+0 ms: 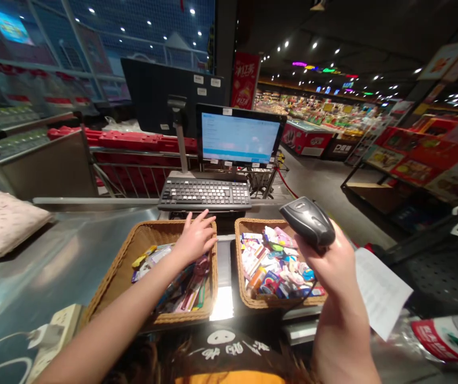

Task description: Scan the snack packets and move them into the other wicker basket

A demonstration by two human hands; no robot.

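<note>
Closest to me, a white plastic plug strip [58, 328] lies on the shiny metal counter [53, 256] with a plug in it. A white printed sheet of paper [381, 290] lies on the other side.

The person's right hand [333, 261] is held up. Its grip is closed around the handle of a dark grey plastic scanner [308, 220]. The scanner sits high above the right basket, with its head tipped forward and away from the person. I think it is held that way so that it can point at things.

The left hand [195, 237] reaches forward with its fingers spread and holds nothing. It rests at the far edge of the brown woven basket on the left [109, 277], just beside the black keyboard [205, 193]. A second brown woven basket [240, 256] stands to the right, full of small bright packets. Both baskets sit near the keys, maybe so the little things are easy to reach.

Behind the keyboard stands a flat black screen [239, 140], lit pale blue and tilted toward the person, so it is easy to read. A soft pink cushion [5, 221] lies far off on the left. Beyond the screen are red shopping carts [133, 141] in a row, and then the bright shop shelves.
</note>
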